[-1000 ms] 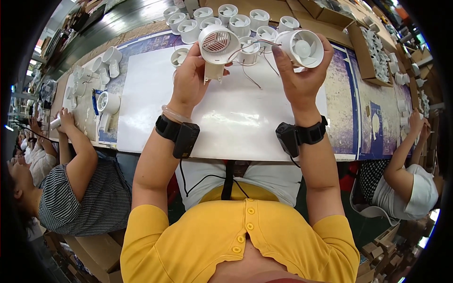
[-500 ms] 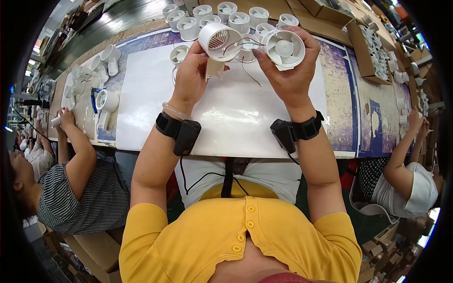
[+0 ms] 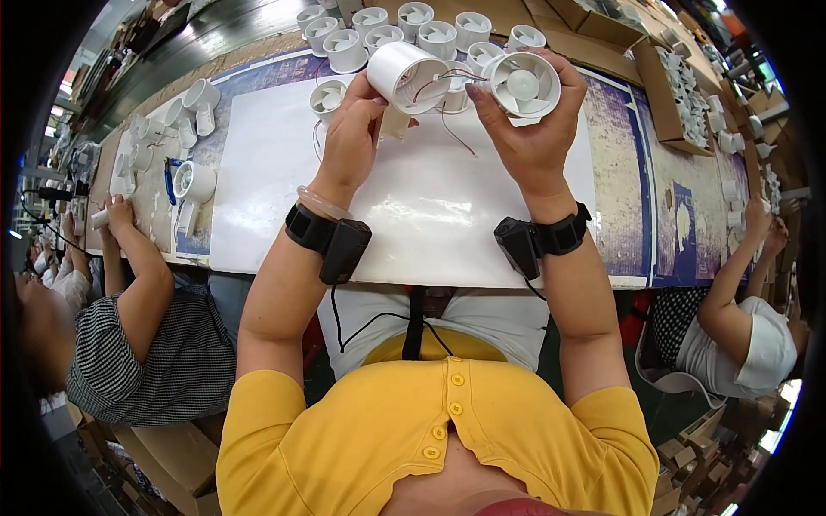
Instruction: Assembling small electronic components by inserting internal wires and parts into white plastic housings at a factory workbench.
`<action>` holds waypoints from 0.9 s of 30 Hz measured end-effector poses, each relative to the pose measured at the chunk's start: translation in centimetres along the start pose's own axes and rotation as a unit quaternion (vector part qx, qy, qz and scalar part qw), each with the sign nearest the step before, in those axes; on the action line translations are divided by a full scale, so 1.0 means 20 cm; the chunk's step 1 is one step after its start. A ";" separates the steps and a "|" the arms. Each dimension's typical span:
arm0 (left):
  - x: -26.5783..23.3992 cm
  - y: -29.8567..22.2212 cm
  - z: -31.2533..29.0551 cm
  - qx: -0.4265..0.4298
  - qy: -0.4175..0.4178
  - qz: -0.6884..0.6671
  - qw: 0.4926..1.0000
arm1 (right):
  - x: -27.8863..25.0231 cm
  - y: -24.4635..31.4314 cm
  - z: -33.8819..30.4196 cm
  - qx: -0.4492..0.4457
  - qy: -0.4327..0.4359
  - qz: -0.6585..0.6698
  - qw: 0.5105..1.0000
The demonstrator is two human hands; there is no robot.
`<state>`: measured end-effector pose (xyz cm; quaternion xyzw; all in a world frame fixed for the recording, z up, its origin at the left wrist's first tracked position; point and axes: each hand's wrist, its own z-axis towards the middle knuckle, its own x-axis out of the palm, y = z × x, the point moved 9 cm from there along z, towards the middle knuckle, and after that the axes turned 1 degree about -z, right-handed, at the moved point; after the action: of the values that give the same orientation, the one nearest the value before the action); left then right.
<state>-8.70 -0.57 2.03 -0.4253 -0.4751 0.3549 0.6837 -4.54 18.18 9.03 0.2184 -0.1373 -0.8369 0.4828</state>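
Observation:
My left hand [image 3: 348,138] is closed around a white cylindrical housing [image 3: 397,70] with a flat bracket below it. The housing's open end is tilted toward the right. Held in my right hand [image 3: 546,129] is a round white fan [image 3: 523,84], its blades turned toward me. My thumb and fingers grip the fan by its rim. Thin coloured wires [image 3: 456,76] run between the housing's opening and the fan, and the two parts are apart. Both are above the far part of a white sheet.
Several white fan units [image 3: 348,52] stand at the table's far side. One more fan unit [image 3: 328,99] sits beside my left hand. A cardboard box [image 3: 667,95] of white parts lies at right. Blue-handled pliers [image 3: 170,181] lie at left. Co-workers sit on both sides.
The housing has turned in my left hand, so the grille inside it no longer shows and its opening faces the fan more. The fan has shifted slightly right.

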 end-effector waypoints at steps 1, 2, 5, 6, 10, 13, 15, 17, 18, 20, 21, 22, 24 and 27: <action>0.00 0.00 0.00 -0.002 -0.001 -0.003 1.000 | 0.00 0.00 0.00 0.000 0.000 0.000 1.000; 0.01 0.00 0.00 -0.004 -0.002 -0.006 1.000 | 0.00 0.00 0.00 -0.001 0.003 0.002 1.000; 0.00 0.00 0.00 -0.006 -0.007 -0.014 1.000 | 0.01 0.00 -0.01 -0.004 0.009 0.009 1.000; 0.00 0.00 0.00 -0.006 -0.010 -0.019 1.000 | 0.01 0.00 -0.01 -0.003 0.010 0.017 1.000; -0.01 -0.01 0.00 -0.003 -0.015 -0.024 1.000 | 0.01 -0.01 -0.01 0.000 0.000 0.038 0.999; 0.00 -0.01 0.00 -0.004 -0.013 -0.021 1.000 | -0.01 -0.01 0.00 -0.001 -0.023 0.043 0.999; 0.01 0.00 0.00 -0.008 -0.010 -0.016 1.000 | -0.02 0.01 0.00 -0.008 -0.009 0.017 1.000; 0.00 0.00 0.00 -0.007 -0.009 -0.016 1.000 | -0.01 0.01 0.00 -0.012 -0.001 0.003 1.000; 0.00 0.00 0.00 -0.007 -0.007 -0.016 1.000 | -0.01 0.01 0.00 -0.008 -0.001 0.007 1.000; 0.00 0.00 0.00 -0.006 -0.006 -0.016 1.000 | -0.01 0.00 0.00 0.001 -0.002 0.013 1.000; 0.01 0.00 0.00 -0.006 -0.005 -0.013 1.000 | -0.01 -0.01 0.00 0.000 -0.002 0.013 1.000; 0.01 -0.01 -0.01 -0.006 -0.005 -0.010 1.000 | -0.01 -0.01 0.00 0.001 -0.010 0.016 1.000; 0.01 -0.01 -0.01 -0.006 -0.005 -0.007 1.000 | -0.03 -0.02 0.00 0.003 -0.027 0.022 0.999; 0.01 -0.01 -0.01 -0.009 -0.009 -0.010 1.000 | -0.03 -0.03 0.00 0.005 -0.024 0.017 1.000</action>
<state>-8.48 -0.48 2.29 -0.4235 -0.4884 0.3480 0.6790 -4.68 18.93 8.89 0.1982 -0.1573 -0.8328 0.4924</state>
